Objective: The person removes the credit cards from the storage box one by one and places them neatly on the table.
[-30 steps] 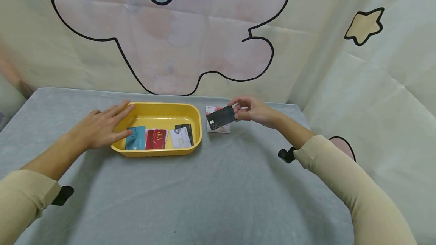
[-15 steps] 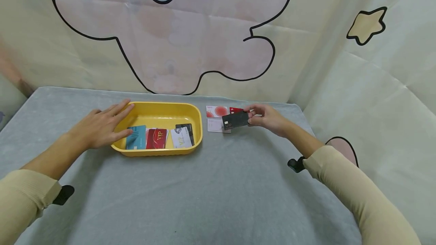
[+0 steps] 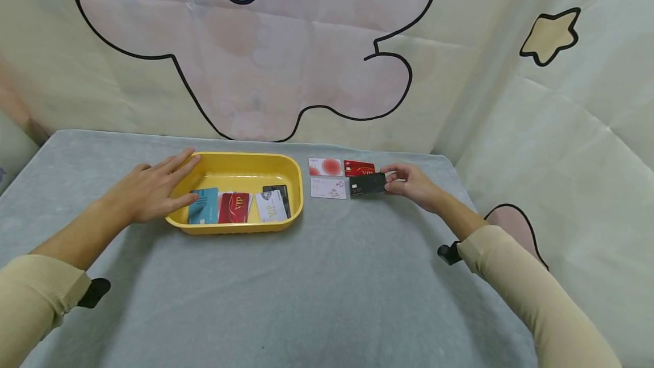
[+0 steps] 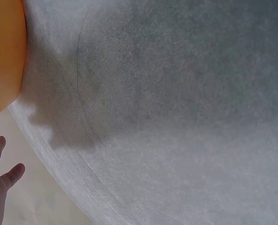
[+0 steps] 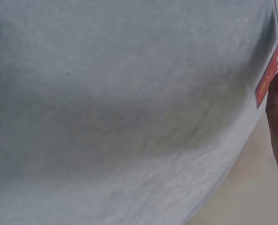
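Note:
My right hand (image 3: 411, 186) pinches the right end of a black VIP card (image 3: 367, 184), low over the cloth beside a white card (image 3: 328, 188). Behind it lies a red VIP card (image 3: 359, 168), partly covered by the black one; a pink-and-white card (image 3: 325, 167) is to its left. On the left end of a yellow tray (image 3: 234, 230) rests my left hand (image 3: 153, 189), fingers spread and straight. Inside the tray are a blue card (image 3: 203, 207), a red VIP card (image 3: 234, 209), a white VIP card (image 3: 271, 207) and a dark card (image 3: 284, 193) partly under it.
A grey cloth (image 3: 286, 288) covers the table. Behind the table and to its right hangs a pale printed curtain (image 3: 490, 90). The right wrist view catches the red card (image 5: 268, 75) at its edge, near the fingers.
My right hand has carried the black card rightward and down, from over the white and pink cards to just right of the white card. My left hand has stayed on the tray.

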Tool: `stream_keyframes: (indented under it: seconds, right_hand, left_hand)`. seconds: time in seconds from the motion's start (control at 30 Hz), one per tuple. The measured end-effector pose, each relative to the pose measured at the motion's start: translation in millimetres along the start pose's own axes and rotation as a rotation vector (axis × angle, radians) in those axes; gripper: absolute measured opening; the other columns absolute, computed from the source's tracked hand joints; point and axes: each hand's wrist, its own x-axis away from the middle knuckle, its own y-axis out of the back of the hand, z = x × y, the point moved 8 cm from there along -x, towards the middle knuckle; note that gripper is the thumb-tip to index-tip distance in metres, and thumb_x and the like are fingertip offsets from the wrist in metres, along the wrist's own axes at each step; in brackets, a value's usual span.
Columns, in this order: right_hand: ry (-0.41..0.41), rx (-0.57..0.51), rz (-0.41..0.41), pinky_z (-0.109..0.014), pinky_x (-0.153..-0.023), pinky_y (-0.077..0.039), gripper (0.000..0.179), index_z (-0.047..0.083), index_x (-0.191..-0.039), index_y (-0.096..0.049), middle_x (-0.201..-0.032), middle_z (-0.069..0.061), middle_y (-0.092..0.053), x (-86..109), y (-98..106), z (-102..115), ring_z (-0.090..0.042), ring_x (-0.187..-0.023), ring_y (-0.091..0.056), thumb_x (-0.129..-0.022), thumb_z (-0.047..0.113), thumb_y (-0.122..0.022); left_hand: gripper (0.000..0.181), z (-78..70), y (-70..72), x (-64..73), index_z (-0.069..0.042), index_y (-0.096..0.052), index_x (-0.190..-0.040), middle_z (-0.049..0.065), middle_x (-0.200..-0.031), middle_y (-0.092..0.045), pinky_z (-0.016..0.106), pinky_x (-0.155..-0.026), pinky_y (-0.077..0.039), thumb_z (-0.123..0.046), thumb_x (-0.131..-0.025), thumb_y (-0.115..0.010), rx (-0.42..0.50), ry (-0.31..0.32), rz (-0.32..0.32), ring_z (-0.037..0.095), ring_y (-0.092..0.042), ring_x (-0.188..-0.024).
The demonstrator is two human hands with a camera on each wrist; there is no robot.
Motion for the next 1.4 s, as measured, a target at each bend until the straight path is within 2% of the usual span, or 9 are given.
stream_keyframes:
  seconds: [0.2,0.5,0.63,0.97,1.17,1.4]
  right_hand:
    - [-0.014,0.027,0.003,-0.026,-0.086,-0.056,0.044,-0.001,-0.138,-0.050,-0.109,-0.017,-0.050,-4.0,-2,-9,-0.028,-0.105,-0.053,-0.095,-0.002,-0.060]
    - [-0.004,0.173,0.001,-0.024,-0.080,-0.054,0.040,-0.002,-0.134,-0.053,-0.107,-0.020,-0.055,-9.5,-4,-10,-0.027,-0.099,-0.054,-0.094,-0.002,-0.060]
    - [-0.027,0.243,0.005,-0.022,-0.077,-0.052,0.041,-0.003,-0.133,-0.054,-0.105,-0.018,-0.056,-10.3,-6,-11,-0.026,-0.095,-0.053,-0.093,-0.001,-0.063]
    - [-0.063,0.313,0.002,-0.024,-0.077,-0.053,0.039,-0.004,-0.130,-0.055,-0.104,-0.017,-0.058,-14.1,-2,-15,-0.024,-0.088,-0.059,-0.093,0.003,-0.066]
    - [-0.063,0.332,0.016,-0.031,-0.081,-0.058,0.033,-0.006,-0.127,-0.054,-0.105,-0.020,-0.057,-12.1,-2,-15,-0.024,-0.084,-0.064,-0.096,0.006,-0.059]
    - [-0.057,0.367,0.015,-0.035,-0.081,-0.059,0.031,-0.005,-0.127,-0.055,-0.106,-0.022,-0.059,-11.9,-4,-11,-0.026,-0.084,-0.065,-0.100,0.010,-0.054]
  left_hand:
    - [0.088,0.3,0.0,0.8,-0.008,-0.019,-0.159,0.018,-0.164,-0.015,0.072,-0.100,-0.034,-0.057,-0.094,-0.053,0.004,0.002,0.002,0.045,-0.032,-0.141]
    - [0.088,0.2,1.6,1.0,-0.007,-0.018,-0.159,0.019,-0.164,-0.015,0.071,-0.099,-0.036,-0.056,-0.094,-0.053,0.000,-0.001,-0.003,0.046,-0.032,-0.140]
    - [0.088,0.1,2.0,1.0,-0.008,-0.019,-0.159,0.018,-0.164,-0.015,0.071,-0.099,-0.035,-0.056,-0.094,-0.054,0.011,0.007,-0.001,0.045,-0.032,-0.141]
    - [0.087,0.9,1.3,0.6,-0.009,-0.019,-0.159,0.018,-0.165,-0.015,0.071,-0.099,-0.035,-0.056,-0.094,-0.053,0.016,0.010,0.002,0.044,-0.031,-0.142]
    - [0.087,1.4,0.7,0.8,-0.009,-0.018,-0.159,0.018,-0.165,-0.014,0.072,-0.099,-0.034,-0.056,-0.095,-0.052,0.016,0.013,0.005,0.044,-0.031,-0.142]
    - [0.087,1.3,1.0,1.1,-0.009,-0.018,-0.159,0.018,-0.164,-0.015,0.072,-0.099,-0.034,-0.056,-0.095,-0.053,0.018,0.015,0.004,0.044,-0.032,-0.141]
